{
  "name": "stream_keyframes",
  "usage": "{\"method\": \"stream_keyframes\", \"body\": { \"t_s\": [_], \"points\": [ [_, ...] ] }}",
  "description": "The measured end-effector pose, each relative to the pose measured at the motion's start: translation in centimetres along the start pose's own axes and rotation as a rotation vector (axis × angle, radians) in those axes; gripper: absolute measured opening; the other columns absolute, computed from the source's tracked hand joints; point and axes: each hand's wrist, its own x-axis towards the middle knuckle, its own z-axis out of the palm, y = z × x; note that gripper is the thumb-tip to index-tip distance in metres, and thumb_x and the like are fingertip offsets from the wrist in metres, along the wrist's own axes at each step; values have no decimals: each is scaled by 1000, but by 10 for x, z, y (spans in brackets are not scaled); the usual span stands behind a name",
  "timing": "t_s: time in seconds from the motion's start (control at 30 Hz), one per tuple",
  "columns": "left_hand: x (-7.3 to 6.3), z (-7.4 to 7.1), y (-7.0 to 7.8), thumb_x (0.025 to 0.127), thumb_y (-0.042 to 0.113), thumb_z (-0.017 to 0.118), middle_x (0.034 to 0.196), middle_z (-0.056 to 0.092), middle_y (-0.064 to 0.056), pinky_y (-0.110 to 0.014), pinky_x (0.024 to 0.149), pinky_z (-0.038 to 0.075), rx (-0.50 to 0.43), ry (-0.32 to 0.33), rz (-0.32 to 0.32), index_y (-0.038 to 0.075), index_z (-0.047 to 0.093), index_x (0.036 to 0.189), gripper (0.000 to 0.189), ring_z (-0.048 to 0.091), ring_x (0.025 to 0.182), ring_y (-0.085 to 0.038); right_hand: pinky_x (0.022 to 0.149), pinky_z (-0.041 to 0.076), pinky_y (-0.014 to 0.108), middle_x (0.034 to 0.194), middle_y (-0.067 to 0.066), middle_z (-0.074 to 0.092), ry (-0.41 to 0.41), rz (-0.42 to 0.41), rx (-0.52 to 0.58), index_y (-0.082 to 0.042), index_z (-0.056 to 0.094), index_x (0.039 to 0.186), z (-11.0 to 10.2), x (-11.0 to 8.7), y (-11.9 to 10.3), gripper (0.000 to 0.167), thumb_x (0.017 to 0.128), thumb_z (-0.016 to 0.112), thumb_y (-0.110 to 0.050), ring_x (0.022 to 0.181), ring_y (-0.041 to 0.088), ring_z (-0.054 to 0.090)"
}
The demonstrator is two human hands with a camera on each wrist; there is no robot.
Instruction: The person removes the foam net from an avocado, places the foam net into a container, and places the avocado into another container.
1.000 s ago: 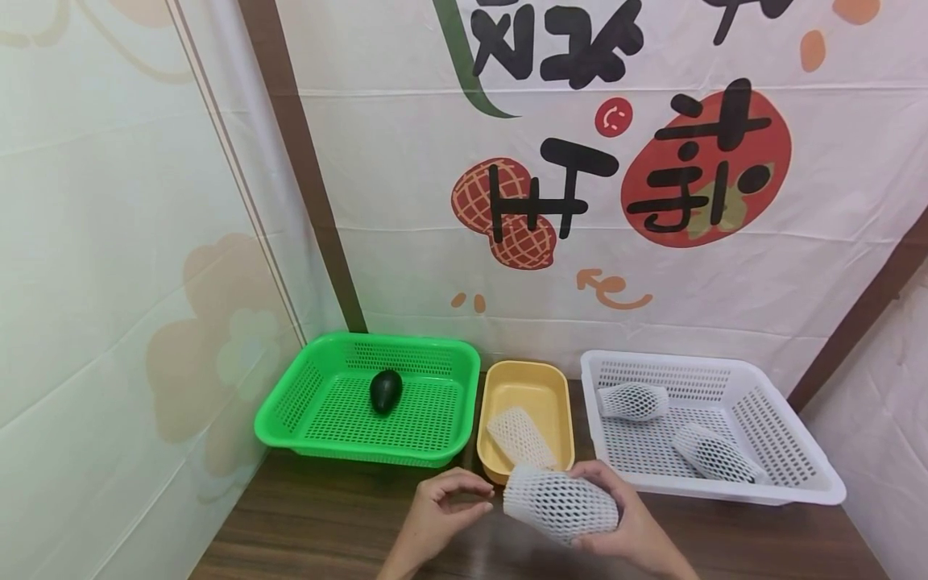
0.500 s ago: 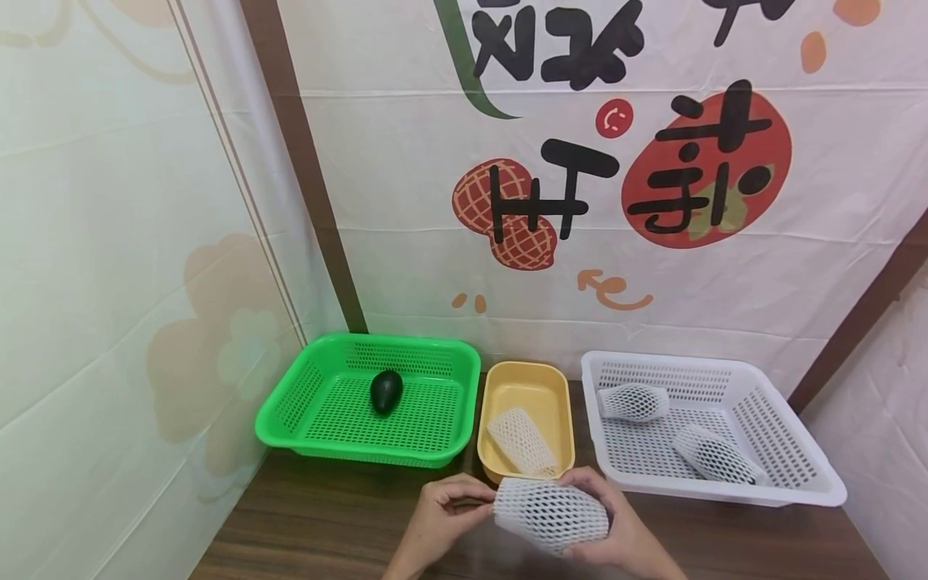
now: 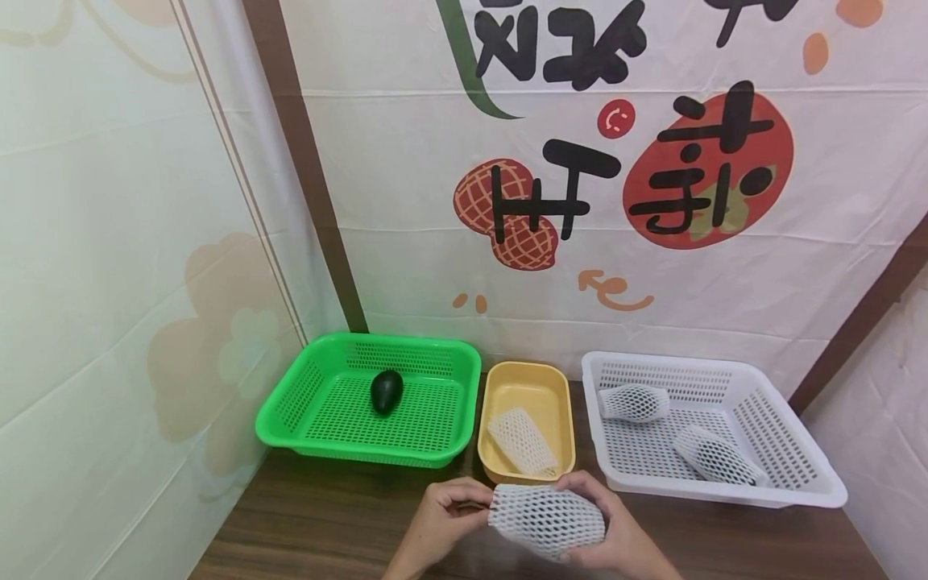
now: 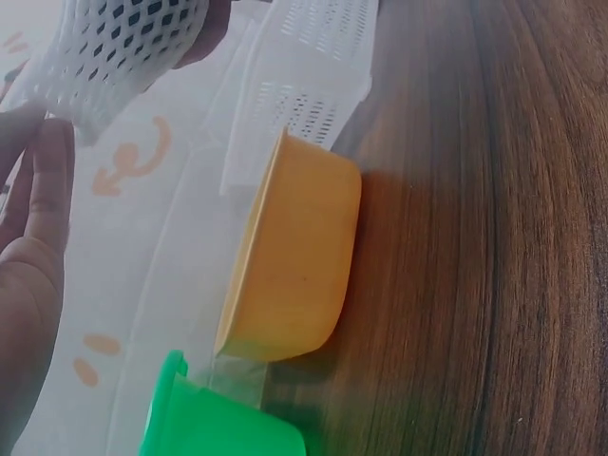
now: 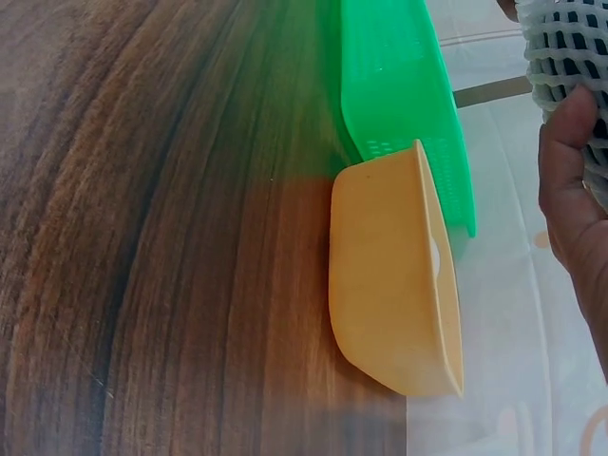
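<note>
Right now both hands are working on a white foam net sleeve (image 3: 547, 520) with something bulky inside it; what it wraps is hidden by the mesh. It is being held just above the wooden table (image 3: 326, 524), at the near edge, directly in front of the yellow tub (image 3: 525, 385). The right hand (image 3: 616, 536) is cradling the sleeve from below and from the far side, fingers curled round it, with the thumb lying along the mesh in the right wrist view. The left hand (image 3: 442, 519) is pinching the sleeve's left end, its fingers bent in towards the open rim of the net; in the left wrist view the fingers (image 4: 43, 190) are lying fairly straight beside that end, so how firmly they are gripping cannot be told.

Behind the hands three containers are sitting in a row against the wall. The green basket (image 3: 290, 403) on the left is holding a single dark avocado (image 3: 387, 391), bare. The yellow tub in the middle is holding one empty-looking foam sleeve (image 3: 522, 441), lying slantwise. The white basket (image 3: 797, 451) on the right is holding two more wrapped items (image 3: 633, 401) (image 3: 714, 456), well apart from each other. A printed banner (image 3: 616, 177) with red fruit drawings and black characters is hanging behind them.
</note>
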Motion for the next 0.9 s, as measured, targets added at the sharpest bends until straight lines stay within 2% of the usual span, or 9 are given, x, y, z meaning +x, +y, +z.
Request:
{"method": "stream_keyframes", "body": {
  "t_s": [0.2,0.3,0.47,0.6,0.77,0.9],
  "points": [
    [0,1,-2,84,-9,69,101,66,-23,-41,81,56,-39,-42,6,-15,67,101,18,65,97,-18,83,54,35,120,17,54,11,60,22,-2,47,127,1,-2,1,62,73,77,6,103,25,57],
    [-1,2,-4,82,-13,67,105,66,-23,-42,83,55,-63,-65,9,-16,65,104,22,64,100,-19,83,54,35,120,19,54,9,53,21,-2,47,127,0,-2,1,62,73,77,6,103,25,57],
    [-3,5,-6,80,-16,66,112,64,-20,-44,87,53,-144,-104,-67,-18,61,111,31,62,106,-21,86,53,34,120,21,54,-2,63,29,-2,47,127,2,-1,2,62,73,77,6,104,27,57],
    [-4,8,-7,81,-15,67,114,62,-20,-44,87,53,-182,-105,-115,-20,59,113,33,61,106,-20,88,51,33,121,23,53,-3,56,38,-1,47,128,5,0,2,62,73,77,6,105,27,57],
    [-4,12,-7,82,-13,67,112,62,-19,-41,85,55,-169,-103,-120,-19,59,114,34,60,104,-18,86,52,32,119,25,52,-10,-10,-2,0,46,128,8,2,5,64,73,76,8,104,26,57],
    [-5,13,-7,82,-13,67,110,63,-20,-41,84,55,-144,-99,-118,-17,60,114,33,61,102,-18,86,52,32,120,23,52,-9,-1,-5,-1,46,129,9,2,5,64,73,77,7,104,26,57]
  ]
}}
